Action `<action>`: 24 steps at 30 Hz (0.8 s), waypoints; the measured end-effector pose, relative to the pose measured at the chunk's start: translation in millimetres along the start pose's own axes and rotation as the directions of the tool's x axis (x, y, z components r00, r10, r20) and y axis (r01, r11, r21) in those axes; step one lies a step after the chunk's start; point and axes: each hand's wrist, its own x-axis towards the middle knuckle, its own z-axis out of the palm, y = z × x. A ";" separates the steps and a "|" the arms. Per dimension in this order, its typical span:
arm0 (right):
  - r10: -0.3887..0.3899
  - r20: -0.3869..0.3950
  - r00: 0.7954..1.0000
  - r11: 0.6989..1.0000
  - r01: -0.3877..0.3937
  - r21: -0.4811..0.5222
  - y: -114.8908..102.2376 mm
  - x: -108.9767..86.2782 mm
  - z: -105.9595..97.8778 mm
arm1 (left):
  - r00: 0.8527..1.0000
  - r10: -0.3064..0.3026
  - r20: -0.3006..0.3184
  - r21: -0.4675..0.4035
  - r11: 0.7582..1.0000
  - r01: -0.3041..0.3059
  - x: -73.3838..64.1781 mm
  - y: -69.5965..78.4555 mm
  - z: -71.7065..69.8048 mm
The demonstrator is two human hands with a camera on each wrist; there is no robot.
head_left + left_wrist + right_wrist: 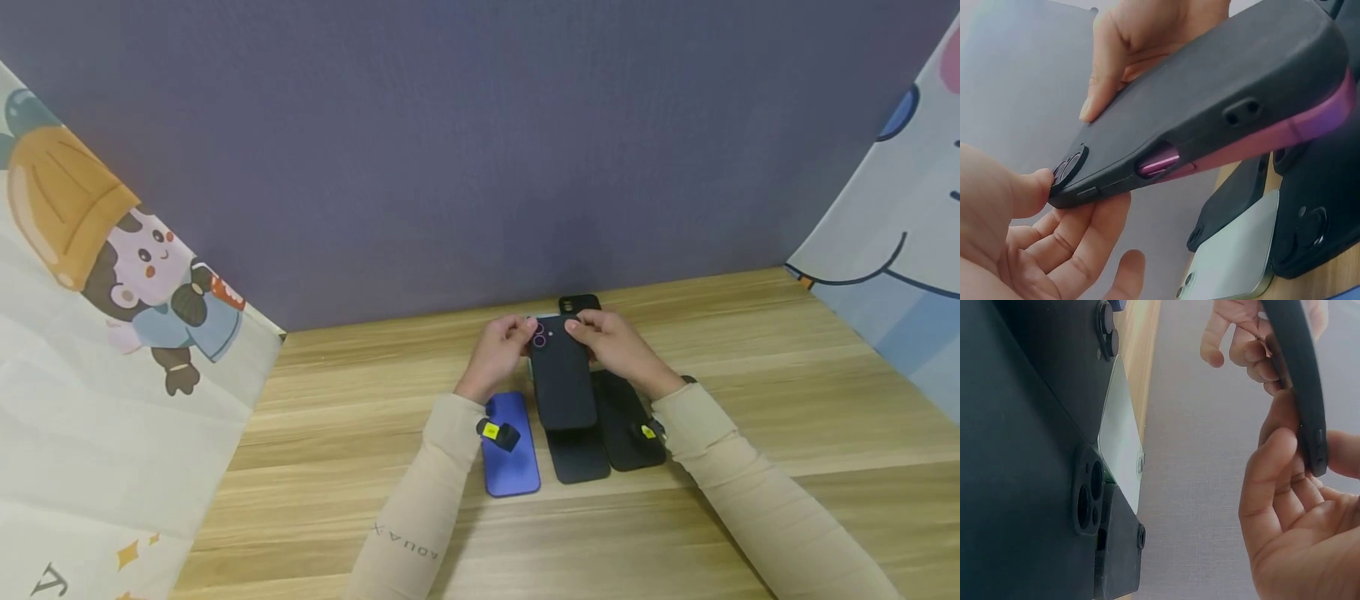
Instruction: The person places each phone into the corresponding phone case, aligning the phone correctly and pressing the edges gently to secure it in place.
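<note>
A black phone case (564, 379) is held up over the table by both hands, its camera end away from the body. Inside it is a magenta phone (1325, 109), whose edge sticks out of the case along the end nearer the body. My left hand (498, 348) pinches the camera-side corner, thumb beside the lens ring (1071, 167) and fingers beneath. At the opposite corner of that end, my right hand (624, 350) pinches with its thumb on the case back and curled fingers underneath.
A blue-purple phone (512, 471) lies below the left wrist. Black cases (628, 433) lie under and right of the held phone. Behind it are a pale green phone (1235, 250) and another black case (570, 302). A grey-blue panel (465, 167) stands along the table's back edge.
</note>
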 end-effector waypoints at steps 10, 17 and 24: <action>0.007 0.022 1.000 1.000 -0.007 0.026 -1.4 0.2 -1.2 | 0.998 -0.052 0.041 -0.109 0.992 0.056 1.4 0.5 -0.9; 0.000 0.031 1.000 0.999 -0.001 0.048 -1.3 -0.3 -1.3 | 0.997 -0.065 0.049 -0.125 0.990 0.071 2.2 -0.4 -2.3; 0.016 0.068 0.998 0.997 -0.021 0.079 -0.6 -0.5 1.3 | 0.993 -0.112 0.033 -0.177 0.977 0.116 3.1 -1.2 -4.6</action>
